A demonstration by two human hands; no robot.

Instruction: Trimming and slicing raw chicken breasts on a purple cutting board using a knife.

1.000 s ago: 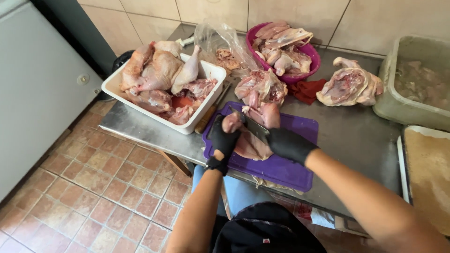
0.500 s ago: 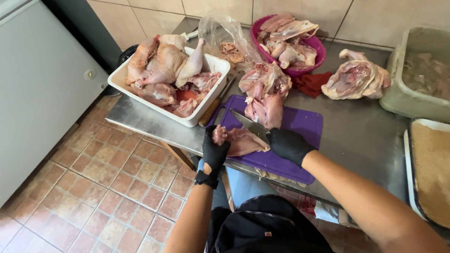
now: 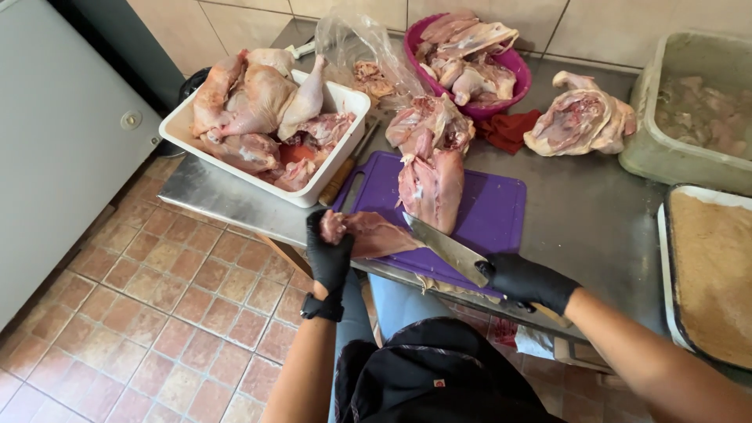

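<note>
Now, through the head camera, I see my left hand (image 3: 329,254), in a black glove, curled around one end of a raw pink chicken piece (image 3: 370,233), pinching it at the near edge of the flat purple plastic cutting board (image 3: 489,215). My right hand (image 3: 526,282), also black-gloved, is wrapped shut around the handle of a broad steel knife (image 3: 448,249); its blade slants up toward the chicken piece and lies just beside it, over the board's front edge. Whether the edge touches the meat, I cannot tell.

Farther back on the board stands a larger raw chicken carcass section (image 3: 431,184), with another heap of raw chicken (image 3: 429,125) touching it behind. The board lies on the grey steel desk (image 3: 595,211). To the left sits a white rectangular plastic tub of whole chicken parts (image 3: 262,117), and a wooden-handled tool (image 3: 342,174) lies between tub and board. Behind are a crumpled clear plastic bag (image 3: 364,47), a round magenta bowl of chicken pieces (image 3: 470,63), a red cloth (image 3: 507,129) and a loose chicken carcass (image 3: 580,121). At the right stand a pale green bin (image 3: 689,102) and a tray of brown crumbs (image 3: 709,266). Below lies the terracotta tiled floor (image 3: 157,313).
</note>
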